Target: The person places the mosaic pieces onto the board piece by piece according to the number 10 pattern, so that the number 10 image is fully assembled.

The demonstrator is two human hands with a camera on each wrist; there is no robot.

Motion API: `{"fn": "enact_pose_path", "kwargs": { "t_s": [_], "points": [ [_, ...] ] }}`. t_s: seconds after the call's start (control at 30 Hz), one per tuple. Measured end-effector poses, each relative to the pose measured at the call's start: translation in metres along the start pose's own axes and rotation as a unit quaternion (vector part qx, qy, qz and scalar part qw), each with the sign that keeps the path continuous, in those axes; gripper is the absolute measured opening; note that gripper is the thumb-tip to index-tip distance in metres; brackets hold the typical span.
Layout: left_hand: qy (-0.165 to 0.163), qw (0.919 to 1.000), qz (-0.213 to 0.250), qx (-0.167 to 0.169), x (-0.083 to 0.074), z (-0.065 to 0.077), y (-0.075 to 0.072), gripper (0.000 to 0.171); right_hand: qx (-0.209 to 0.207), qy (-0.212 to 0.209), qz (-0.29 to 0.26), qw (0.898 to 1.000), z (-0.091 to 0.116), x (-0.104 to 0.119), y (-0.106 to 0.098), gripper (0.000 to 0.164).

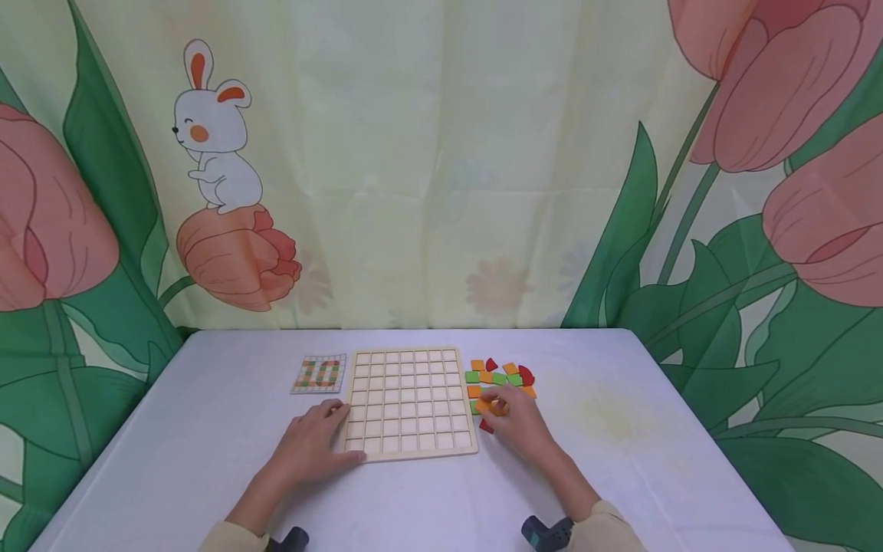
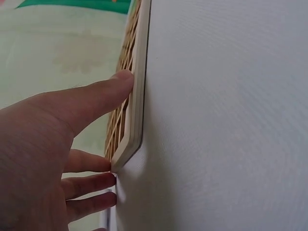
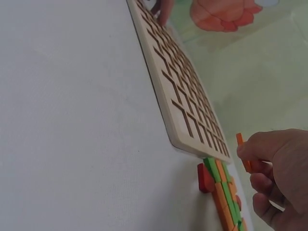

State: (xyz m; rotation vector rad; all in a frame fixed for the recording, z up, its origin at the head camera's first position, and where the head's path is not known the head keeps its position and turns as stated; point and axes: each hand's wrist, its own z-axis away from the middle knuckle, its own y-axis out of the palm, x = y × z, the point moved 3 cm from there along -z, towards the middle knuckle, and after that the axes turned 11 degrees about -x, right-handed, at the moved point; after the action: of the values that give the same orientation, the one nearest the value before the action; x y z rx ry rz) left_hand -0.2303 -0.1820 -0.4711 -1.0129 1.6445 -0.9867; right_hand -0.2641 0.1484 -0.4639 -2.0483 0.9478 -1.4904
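Note:
A pale wooden grid board (image 1: 407,402) with square cells lies on the table, no pieces in its cells. My left hand (image 1: 313,445) rests at the board's lower left corner, thumb on the front edge and fingers along the left side. Over the loose pieces to the right of the board, my right hand (image 1: 520,422) pinches an orange square tile (image 3: 244,153) between thumb and fingers, raised off the table. Beneath and beyond that hand lie green tiles (image 1: 499,379), orange tiles (image 1: 477,365) and red quarter-round pieces (image 1: 526,376), some of them hidden by it.
A pattern card (image 1: 319,374) with a coloured design on a grid lies left of the board. The white-covered table (image 1: 621,460) ends at a printed curtain (image 1: 428,169). Dark devices (image 1: 547,532) sit at both wrists.

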Motion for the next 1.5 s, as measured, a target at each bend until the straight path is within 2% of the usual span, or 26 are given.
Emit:
{"fn": "enact_pose_path", "kwargs": {
  "t_s": [0.3,0.47,0.77,1.07,1.3,1.5],
  "points": [
    [0.000,0.9999,0.016,0.003,0.002,0.000,-0.002,0.088,-0.003,-0.023,0.004,1.000,-0.006,0.014,0.006,0.029],
    [0.000,0.9997,0.024,0.002,0.002,0.000,-0.002,0.088,0.003,-0.032,0.005,0.999,-0.009,0.021,0.011,0.025],
    [-0.004,0.9998,0.018,0.006,0.000,-0.002,0.000,0.088,0.014,-0.036,-0.005,0.999,-0.016,0.031,0.022,0.026],
    [-0.001,0.9999,0.010,0.004,0.002,-0.002,-0.002,0.088,0.019,-0.073,-0.030,0.997,-0.021,0.045,0.032,0.023],
    [-0.004,1.0000,0.007,0.004,0.001,-0.001,-0.002,0.088,0.042,-0.048,-0.032,0.997,-0.027,0.051,0.044,0.024],
    [-0.007,0.9999,0.008,0.006,0.000,-0.001,-0.003,0.088,0.045,-0.066,-0.046,0.996,-0.032,0.060,0.051,0.022]
  ]
}}
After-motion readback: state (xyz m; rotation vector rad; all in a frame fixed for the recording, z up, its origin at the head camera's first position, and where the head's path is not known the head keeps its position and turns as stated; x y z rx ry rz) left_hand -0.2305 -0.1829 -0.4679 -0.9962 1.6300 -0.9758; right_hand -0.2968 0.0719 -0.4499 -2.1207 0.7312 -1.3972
